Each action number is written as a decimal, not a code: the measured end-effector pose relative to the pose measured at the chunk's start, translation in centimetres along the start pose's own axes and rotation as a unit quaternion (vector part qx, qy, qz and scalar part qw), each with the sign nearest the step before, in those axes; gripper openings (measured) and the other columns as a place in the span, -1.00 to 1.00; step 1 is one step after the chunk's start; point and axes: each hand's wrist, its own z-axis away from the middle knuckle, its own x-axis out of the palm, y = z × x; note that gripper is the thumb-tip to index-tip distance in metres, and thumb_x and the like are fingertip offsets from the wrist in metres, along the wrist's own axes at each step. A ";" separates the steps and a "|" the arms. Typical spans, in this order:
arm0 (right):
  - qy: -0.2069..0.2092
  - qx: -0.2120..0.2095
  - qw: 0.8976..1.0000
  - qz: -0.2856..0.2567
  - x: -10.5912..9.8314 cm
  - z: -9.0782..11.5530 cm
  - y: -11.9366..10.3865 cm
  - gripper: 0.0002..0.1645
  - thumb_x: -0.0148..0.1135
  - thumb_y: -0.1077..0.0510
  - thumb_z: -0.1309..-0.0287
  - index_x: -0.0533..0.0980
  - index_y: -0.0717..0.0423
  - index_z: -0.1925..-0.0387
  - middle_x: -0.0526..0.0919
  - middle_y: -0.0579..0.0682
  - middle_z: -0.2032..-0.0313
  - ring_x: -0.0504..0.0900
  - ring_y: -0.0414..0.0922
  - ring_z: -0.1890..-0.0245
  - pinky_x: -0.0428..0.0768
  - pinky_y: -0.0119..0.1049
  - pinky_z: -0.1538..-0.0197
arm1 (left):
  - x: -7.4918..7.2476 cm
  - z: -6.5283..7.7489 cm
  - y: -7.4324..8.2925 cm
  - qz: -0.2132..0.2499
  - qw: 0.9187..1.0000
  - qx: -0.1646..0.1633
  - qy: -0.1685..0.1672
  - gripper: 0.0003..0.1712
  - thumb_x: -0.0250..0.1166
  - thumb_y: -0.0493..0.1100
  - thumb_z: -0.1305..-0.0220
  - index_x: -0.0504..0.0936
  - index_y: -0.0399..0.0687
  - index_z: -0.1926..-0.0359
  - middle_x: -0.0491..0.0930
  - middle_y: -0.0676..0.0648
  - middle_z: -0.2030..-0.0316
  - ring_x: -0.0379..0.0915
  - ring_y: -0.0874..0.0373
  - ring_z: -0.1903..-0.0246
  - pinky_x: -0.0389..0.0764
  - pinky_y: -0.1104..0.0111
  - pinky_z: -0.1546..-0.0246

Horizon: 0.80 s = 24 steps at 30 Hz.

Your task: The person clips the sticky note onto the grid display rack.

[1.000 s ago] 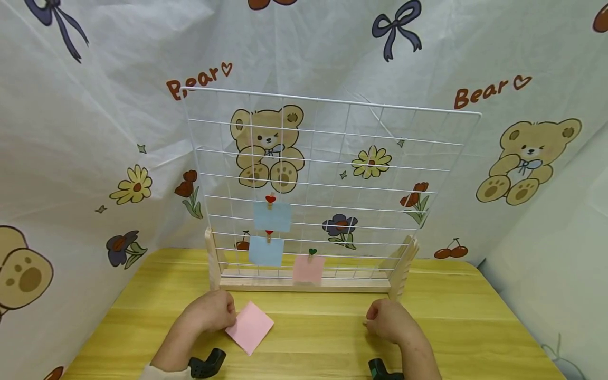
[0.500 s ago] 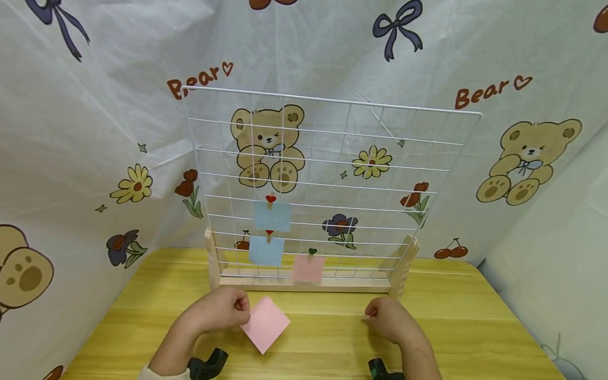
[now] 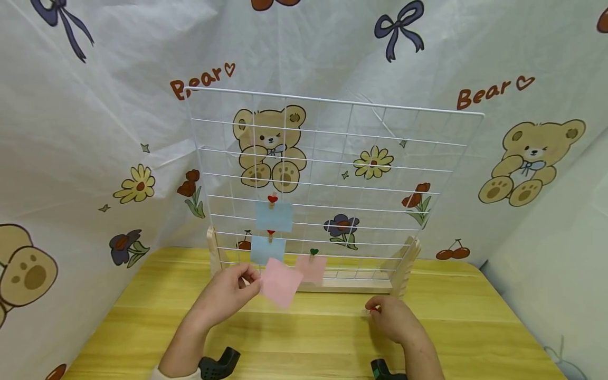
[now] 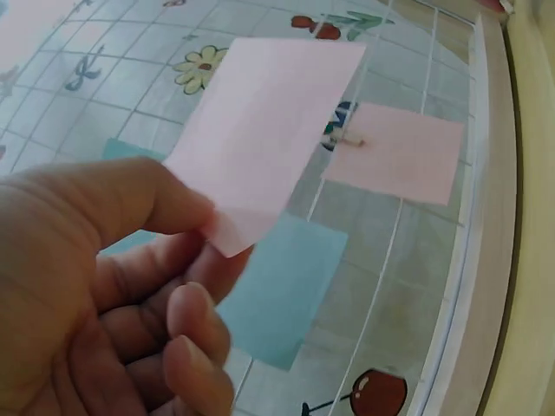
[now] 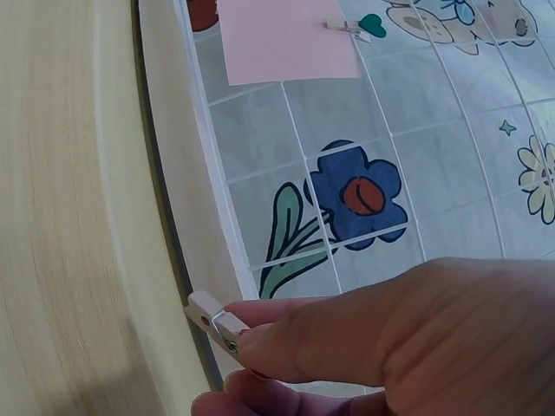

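Observation:
My left hand [image 3: 229, 293] pinches a pink paper square [image 3: 281, 283] by one corner between thumb and fingers, raised in front of the grid's lower part. In the left wrist view, the thumb lies over the edge of that pink paper square [image 4: 264, 130]. Over the table at right, my right hand [image 3: 392, 319] pinches a small wooden clothespin [image 5: 217, 322], whose tip points away from the fingers. A white wire grid [image 3: 332, 184] stands behind both hands. Two blue paper squares [image 3: 274, 216] and another pink paper square [image 3: 311, 268] hang on it from heart-topped clothespins.
A wooden base [image 3: 351, 286] with upright side supports [image 3: 405, 268] carries the grid on the yellow wood-grain table [image 3: 309, 338]. Behind it hangs a white cloth [image 3: 323, 63] printed with bears and flowers. Dark devices [image 3: 219, 364] are worn at the wrists.
The left hand has lifted the pink paper square off the table, up and to the right towards the grid. The right hand stays nearly in place, its clothespin turned slightly into view.

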 end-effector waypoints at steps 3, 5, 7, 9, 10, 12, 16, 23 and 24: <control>0.008 -0.010 1.000 0.006 -0.1 -0.1 0.1 -0.81 0.24 0.36 -0.22 0.70 0.11 0.21 0.76 0.04 0.23 0.56 -0.11 0.35 0.61 -0.08 0.16 | 0.6 -0.3 0.7 0.025 0.999 -0.003 0.037 -0.96 0.36 -0.14 -0.35 0.66 0.05 0.28 0.62 0.06 0.38 0.41 0.18 0.48 0.44 0.40 0.51; 0.010 -0.005 1.000 0.002 -0.2 -0.1 0.0 -0.80 0.25 0.35 -0.22 0.70 0.13 0.17 0.76 0.05 0.24 0.58 -0.12 0.34 0.61 -0.09 0.17 | 1.0 -0.5 1.2 0.041 0.997 -0.003 0.059 -0.96 0.36 -0.13 -0.35 0.67 0.04 0.25 0.63 0.04 0.37 0.40 0.18 0.51 0.42 0.40 0.54; 0.011 0.002 1.000 -0.005 -0.3 -0.1 0.0 -0.82 0.28 0.32 -0.22 0.68 0.17 0.15 0.75 0.06 0.27 0.60 -0.11 0.34 0.62 -0.10 0.20 | 1.4 -0.6 1.7 0.054 0.995 -0.002 0.079 -0.95 0.37 -0.13 -0.34 0.68 0.03 0.24 0.63 0.03 0.38 0.38 0.19 0.55 0.41 0.40 0.55; 0.014 0.007 1.000 -0.009 -0.3 -0.2 0.0 -0.85 0.33 0.29 -0.19 0.68 0.19 0.18 0.73 0.02 0.32 0.59 -0.12 0.36 0.61 -0.13 0.23 | 1.8 -0.7 2.2 0.066 0.993 0.001 0.097 -0.94 0.39 -0.12 -0.34 0.69 0.02 0.23 0.63 0.02 0.40 0.34 0.20 0.59 0.39 0.41 0.58; 0.016 0.008 1.000 -0.011 -0.4 -0.2 -0.1 -0.87 0.36 0.27 -0.18 0.68 0.19 0.21 0.71 -0.01 0.35 0.58 -0.12 0.37 0.60 -0.15 0.24 | 1.9 -0.8 2.4 0.071 0.992 0.003 0.106 -0.93 0.39 -0.12 -0.33 0.70 0.02 0.23 0.63 0.01 0.41 0.33 0.20 0.60 0.38 0.41 0.59; 0.021 0.003 1.000 -0.012 -0.4 -0.2 -0.1 -0.93 0.40 0.25 -0.16 0.68 0.19 0.31 0.68 -0.05 0.41 0.54 -0.14 0.40 0.58 -0.17 0.27 | 2.4 -0.9 2.8 0.080 0.989 0.006 0.125 -0.93 0.41 -0.11 -0.32 0.71 0.02 0.24 0.62 0.01 0.43 0.30 0.22 0.61 0.36 0.41 0.62; 0.033 -0.012 0.999 -0.015 -0.4 -0.1 -0.3 -0.97 0.41 0.27 -0.16 0.69 0.17 0.36 0.68 -0.07 0.43 0.52 -0.16 0.42 0.57 -0.19 0.27 | 3.4 -1.5 3.6 0.106 0.982 0.017 0.158 -0.95 0.43 -0.12 -0.28 0.72 0.05 0.27 0.62 0.01 0.45 0.28 0.22 0.63 0.32 0.42 0.65; 0.040 -0.011 0.998 -0.040 -0.4 0.1 -0.5 -0.91 0.29 0.34 -0.24 0.69 0.21 0.26 0.73 -0.03 0.33 0.54 -0.15 0.39 0.58 -0.19 0.27 | 6.0 -2.9 4.8 0.161 0.973 0.034 0.164 -0.92 0.46 -0.14 -0.25 0.72 0.07 0.26 0.69 0.02 0.32 0.27 0.23 0.63 0.31 0.44 0.67; 0.042 -0.011 0.998 -0.042 -0.4 0.2 -0.5 -0.92 0.29 0.34 -0.24 0.68 0.21 0.27 0.72 -0.03 0.34 0.52 -0.15 0.40 0.56 -0.20 0.29 | 6.4 -3.0 4.9 0.167 0.971 0.035 0.165 -0.92 0.46 -0.14 -0.24 0.71 0.07 0.26 0.69 0.02 0.31 0.27 0.23 0.63 0.30 0.45 0.68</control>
